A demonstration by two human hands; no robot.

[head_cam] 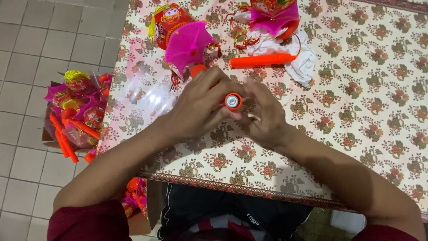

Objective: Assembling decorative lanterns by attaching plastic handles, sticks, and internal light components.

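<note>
1. Two hands meeting over the middle of the table [356, 102], working above a floral cloth.
2. Left hand [196, 107] wrapping closed around an orange tube [233, 101], fingers curling over the top and hiding most of the tube's length.
3. Right hand [265, 118] pressing in against the tube's near end, fingers bunched together at the round silver cap facing the camera; something small and pale showing at the fingertips, too blurred to identify.
4. Lying just behind the hands: a pink fan-shaped lantern top [187, 44] leaning against a red lantern [169, 20], with tassels hanging beside the left knuckles.
5. Resting further back and well apart from the hands: a second orange stick [263, 60], lying crosswise on a white cloth [303, 62].
6. Sitting at the far edge: another pink-and-red lantern [272, 15], partly cut off by the frame, with red and gold cords tangling below.
7. Spreading under the left wrist: a sheet of clear plastic [147, 96], glare blurring the pattern beneath.
8. Standing on the tiled floor to the left of the table: a box [73, 114] crammed with more lanterns and orange sticks.
9. Nothing crossing between the camera and the tube's cap; only the left fingers blocking the view of the tube's far end.
</note>
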